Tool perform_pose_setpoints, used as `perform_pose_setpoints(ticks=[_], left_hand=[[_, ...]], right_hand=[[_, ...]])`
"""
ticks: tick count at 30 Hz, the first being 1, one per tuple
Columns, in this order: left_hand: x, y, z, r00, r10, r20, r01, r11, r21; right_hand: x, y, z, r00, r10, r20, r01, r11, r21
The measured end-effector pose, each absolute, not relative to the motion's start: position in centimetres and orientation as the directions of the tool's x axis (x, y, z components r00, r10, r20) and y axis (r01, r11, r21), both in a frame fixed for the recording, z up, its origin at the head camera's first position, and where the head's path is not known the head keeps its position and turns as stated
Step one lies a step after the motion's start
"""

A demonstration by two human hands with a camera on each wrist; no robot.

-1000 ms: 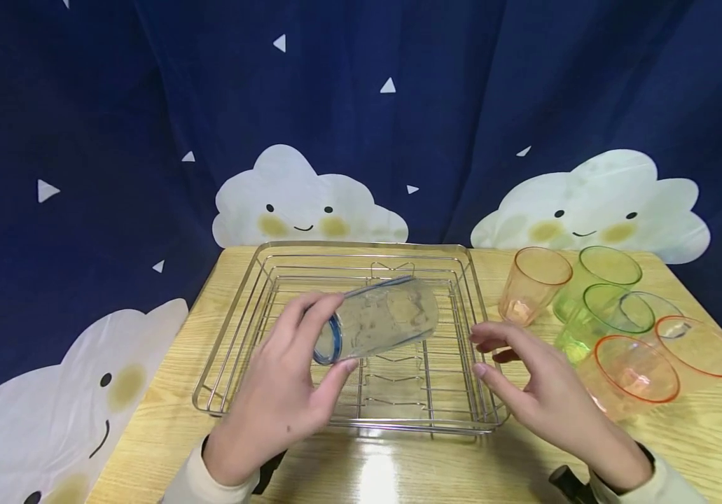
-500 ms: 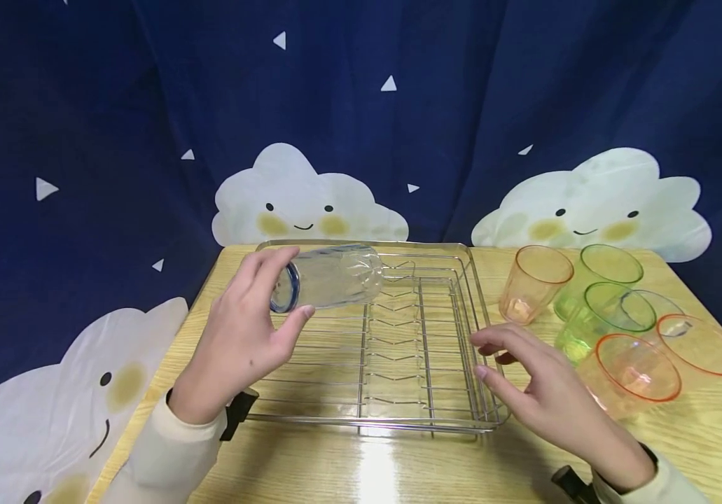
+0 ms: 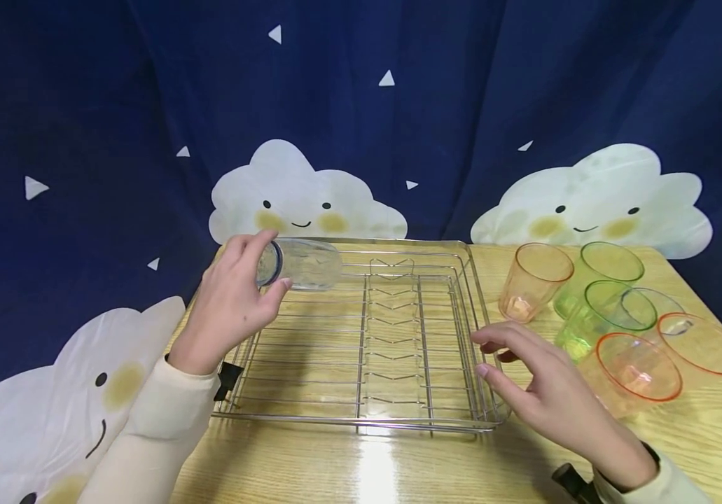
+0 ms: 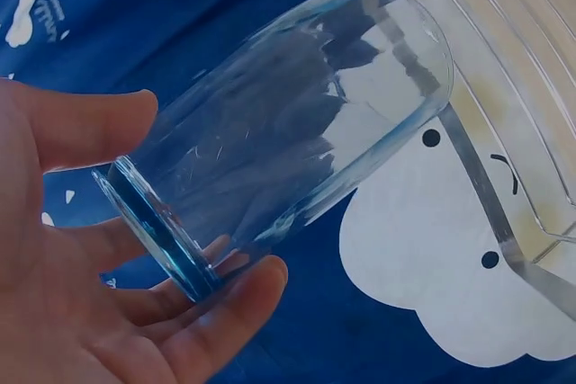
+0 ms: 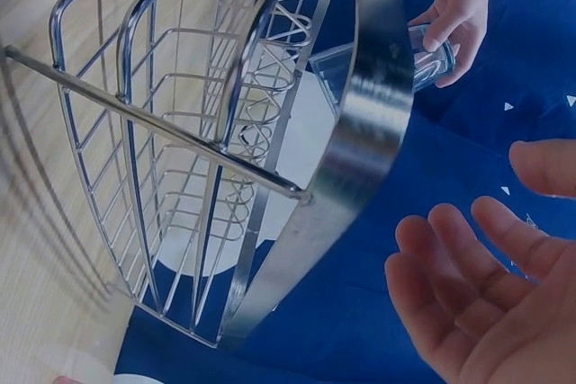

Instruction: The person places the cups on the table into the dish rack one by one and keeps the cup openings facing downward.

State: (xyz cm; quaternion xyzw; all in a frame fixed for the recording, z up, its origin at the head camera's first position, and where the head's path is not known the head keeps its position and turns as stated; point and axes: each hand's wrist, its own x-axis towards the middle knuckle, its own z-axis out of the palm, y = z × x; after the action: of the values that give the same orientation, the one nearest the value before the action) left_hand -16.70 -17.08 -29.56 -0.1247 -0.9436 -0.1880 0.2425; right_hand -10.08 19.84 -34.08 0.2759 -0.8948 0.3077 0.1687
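Observation:
My left hand (image 3: 225,301) grips a clear blue-tinted drinking glass (image 3: 311,264) round its thick base. The glass lies nearly on its side in the air over the back left corner of the wire dish rack (image 3: 398,423), its mouth turned to the right. In the left wrist view, thumb and fingers hold the glass (image 4: 297,114) at its blue base. My right hand (image 3: 543,392) hovers by the rack's right side, fingers loosely bent and holding nothing. In the right wrist view that hand (image 5: 495,285) is apart from the rack's metal rim (image 5: 364,123).
Right of the rack, several tumblers stand upright close together: an orange one (image 3: 533,287), a green one (image 3: 613,260), a red-rimmed one (image 3: 634,371) and others behind. A dark blue curtain (image 3: 442,126) with clouds hangs behind the wooden table (image 3: 310,462).
My left hand has carried the glass leftward and back, from over the rack's middle to its back left corner. The right hand has stayed almost still.

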Motion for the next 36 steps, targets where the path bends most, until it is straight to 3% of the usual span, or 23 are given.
perform_pose_setpoints(ticks=[11, 17, 36], left_hand=[[-18.3, -17.9, -29.6, -0.912, 0.123, 0.39, 0.248, 0.925, 0.289], [-19.2, -18.0, -29.6, -0.947, 0.14, 0.289, 0.209, 0.952, 0.223], [-22.3, -19.5, -30.1, -0.978, 0.164, 0.125, 0.182, 0.972, 0.149]], right_hand=[[-10.3, 20.0, -34.2, -0.784, -0.391, 0.481, -0.599, 0.678, -0.426], [-10.4, 20.1, -34.4, -0.781, -0.402, 0.478, -0.605, 0.675, -0.421], [-10.6, 20.1, -34.6, -0.774, -0.402, 0.489, -0.609, 0.683, -0.403]])
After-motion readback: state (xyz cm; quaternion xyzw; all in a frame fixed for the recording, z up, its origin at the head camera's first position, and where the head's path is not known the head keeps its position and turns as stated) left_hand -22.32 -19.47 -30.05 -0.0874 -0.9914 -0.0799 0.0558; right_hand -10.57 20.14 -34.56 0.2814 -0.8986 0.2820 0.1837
